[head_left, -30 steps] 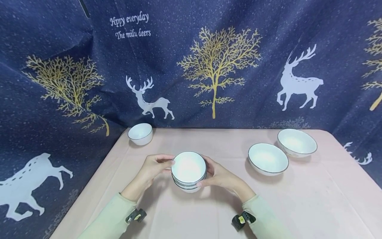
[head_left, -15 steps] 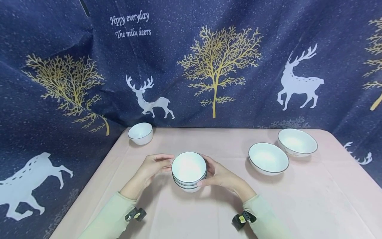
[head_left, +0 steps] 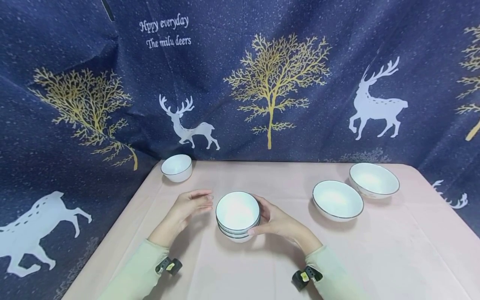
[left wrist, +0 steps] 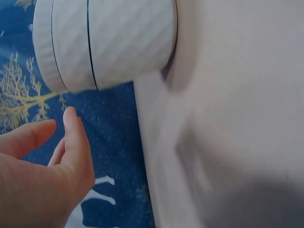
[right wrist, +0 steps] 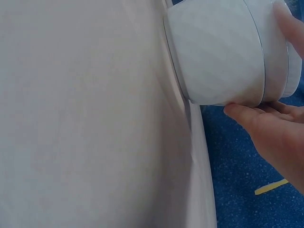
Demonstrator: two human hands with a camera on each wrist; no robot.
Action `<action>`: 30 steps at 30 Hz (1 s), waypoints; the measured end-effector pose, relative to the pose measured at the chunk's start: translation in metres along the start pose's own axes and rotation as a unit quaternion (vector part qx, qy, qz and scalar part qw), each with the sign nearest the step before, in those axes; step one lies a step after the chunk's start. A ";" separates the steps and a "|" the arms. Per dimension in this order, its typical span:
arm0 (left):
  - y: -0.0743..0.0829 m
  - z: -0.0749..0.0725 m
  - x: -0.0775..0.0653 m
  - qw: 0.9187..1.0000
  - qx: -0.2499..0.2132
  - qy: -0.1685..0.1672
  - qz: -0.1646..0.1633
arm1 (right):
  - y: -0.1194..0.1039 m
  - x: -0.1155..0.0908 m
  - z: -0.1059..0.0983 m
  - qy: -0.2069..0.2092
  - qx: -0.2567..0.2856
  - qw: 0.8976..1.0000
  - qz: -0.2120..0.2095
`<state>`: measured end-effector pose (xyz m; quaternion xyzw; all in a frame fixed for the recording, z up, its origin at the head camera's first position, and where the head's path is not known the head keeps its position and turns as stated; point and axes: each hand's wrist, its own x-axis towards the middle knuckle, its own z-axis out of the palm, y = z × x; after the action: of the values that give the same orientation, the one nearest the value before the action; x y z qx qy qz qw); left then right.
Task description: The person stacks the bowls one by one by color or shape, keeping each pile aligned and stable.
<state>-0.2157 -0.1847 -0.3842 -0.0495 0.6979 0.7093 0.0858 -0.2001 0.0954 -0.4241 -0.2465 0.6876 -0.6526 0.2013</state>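
Observation:
A stack of small white bowls with thin dark rims stands on the table in front of me; its ribbed or dimpled sides show in both wrist views. My right hand holds the stack from the right, its thumb at the front near the rims and its fingers round the far side, partly hidden. In the right wrist view, fingers touch the bowl wall. My left hand is just left of the stack, apart from it, with loosely bent fingers and nothing between them.
One more small white bowl stands at the table's back left. Two wider white bowls, the nearer bowl and the farther bowl, stand close together at the right. A dark blue cloth with deer and trees hangs behind the pink tablecloth.
My left hand has let go of the stack and moved a little to the left. The right hand keeps its hold, and the bowls stay in place.

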 end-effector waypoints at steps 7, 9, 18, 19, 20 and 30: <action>0.005 -0.020 0.013 0.998 -0.060 0.017 0.007 | 0.000 0.001 0.000 0.001 0.000 1.000 0.006; 0.006 -0.026 0.017 0.997 -0.078 0.028 0.008 | 0.000 0.001 0.000 0.002 0.001 1.000 0.006; 0.013 -0.056 0.035 0.983 -0.134 0.125 -0.017 | 0.001 0.001 0.000 0.006 -0.003 1.000 0.010; 0.013 -0.059 0.038 0.981 -0.140 0.137 -0.018 | 0.001 0.001 0.000 0.005 -0.003 1.000 0.008; 0.012 -0.062 0.040 0.979 -0.140 0.150 -0.019 | 0.001 0.001 0.000 0.004 -0.001 1.000 0.007; 0.010 -0.081 0.066 0.953 -0.165 0.252 0.034 | 0.001 0.002 0.000 -0.001 0.004 1.000 -0.002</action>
<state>-0.2864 -0.2619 -0.3885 -0.2163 0.5713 0.7816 -0.1264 -0.2014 0.0945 -0.4247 -0.2479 0.6845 -0.6554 0.2012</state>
